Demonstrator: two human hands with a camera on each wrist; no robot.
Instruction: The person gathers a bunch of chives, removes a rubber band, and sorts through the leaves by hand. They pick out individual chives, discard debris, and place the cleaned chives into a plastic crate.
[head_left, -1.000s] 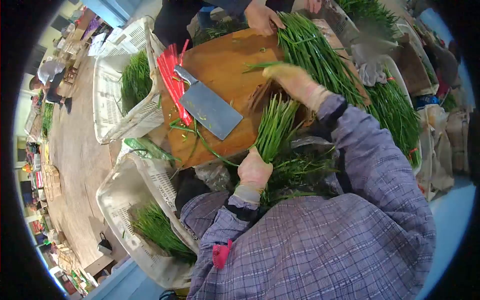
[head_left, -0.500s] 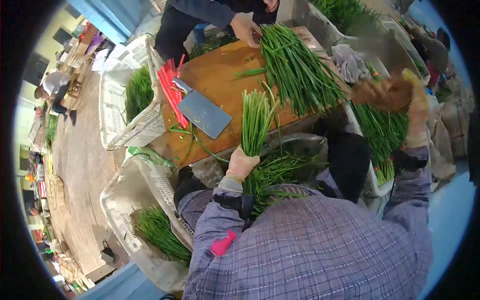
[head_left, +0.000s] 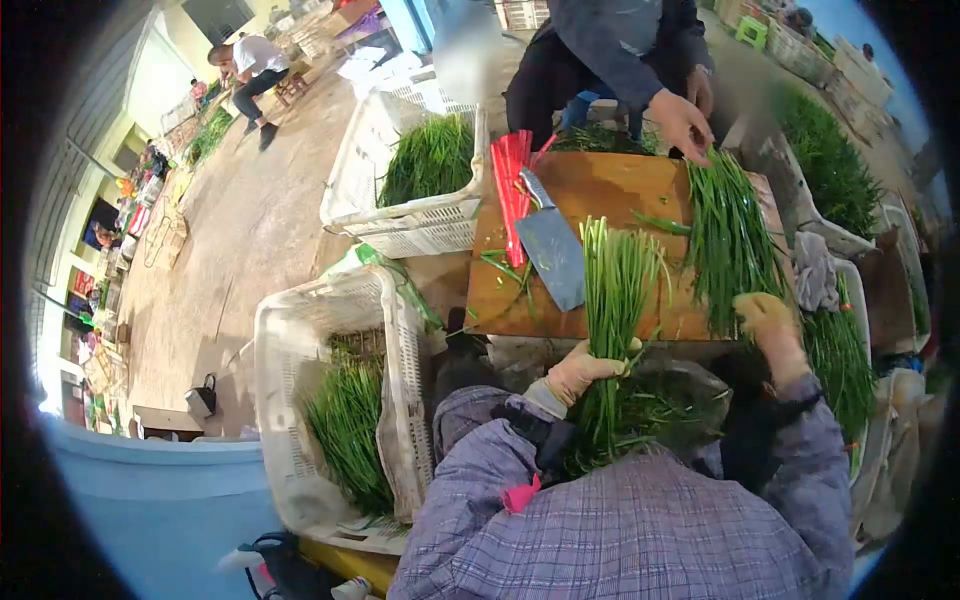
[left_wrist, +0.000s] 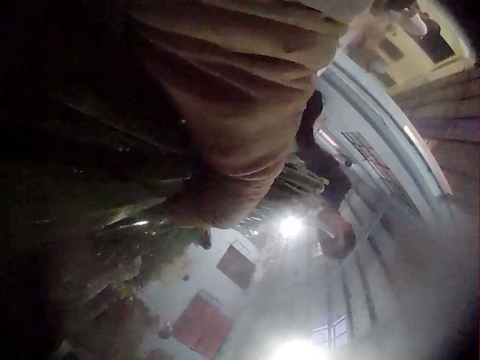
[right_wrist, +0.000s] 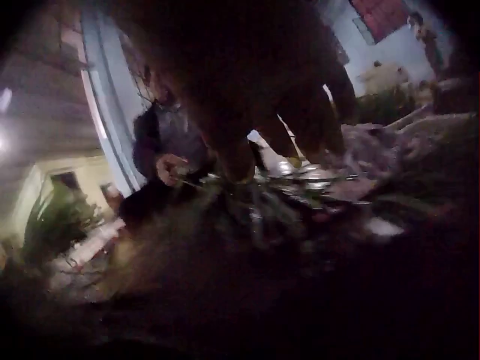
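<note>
In the head view, the upright green stalks could be slipping, because the left hand is curling its fingers only round their lower part, while the right hand is touching the pile on the bench; the left wrist view is showing bent fingers, the right wrist view downward ones, whose hold I cannot tell.

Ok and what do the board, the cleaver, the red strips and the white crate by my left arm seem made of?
Board: probably wood, smooth and stained, going by its patchy orange-brown surface. Cleaver: likely steel, judging by its flat, dull grey look. Red strips: perhaps thin plastic, from their bright, slightly shiny colour. White crate: most likely moulded plastic, dull and grimy, given its regular slots.
</note>
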